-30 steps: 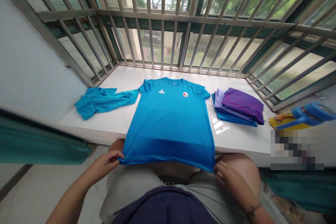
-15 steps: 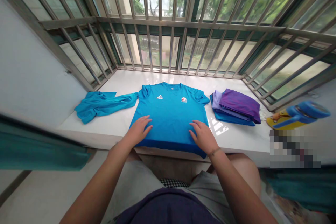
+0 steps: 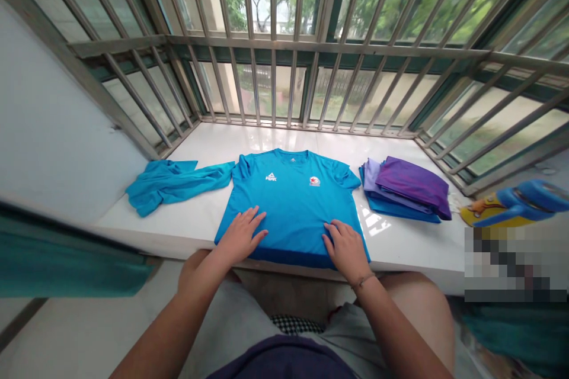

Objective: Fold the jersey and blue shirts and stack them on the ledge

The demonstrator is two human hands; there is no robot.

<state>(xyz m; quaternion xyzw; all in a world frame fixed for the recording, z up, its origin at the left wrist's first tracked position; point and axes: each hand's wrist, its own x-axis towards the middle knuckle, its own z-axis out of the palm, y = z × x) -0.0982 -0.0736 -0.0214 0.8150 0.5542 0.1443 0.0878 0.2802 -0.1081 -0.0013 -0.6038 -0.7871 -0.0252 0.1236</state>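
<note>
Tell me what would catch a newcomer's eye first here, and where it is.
The bright blue T-shirt stands out first, spread at the middle of the white ledge, with the left hand and right hand on its lower part. To its right, a folded stack topped with vivid purple cloth draws the eye next. Behind them all, metal bars span the window.

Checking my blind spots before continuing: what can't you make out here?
All in the head view:
Parts of the blue shirt behind the left hand and right hand: hidden by them.
Lower layers of the folded stack: mostly covered by the purple garment.
Fine detail on the round badge: too small.
Bottle: cut off at right edge.
Whatever the pixelated patch covers: masked.
</note>
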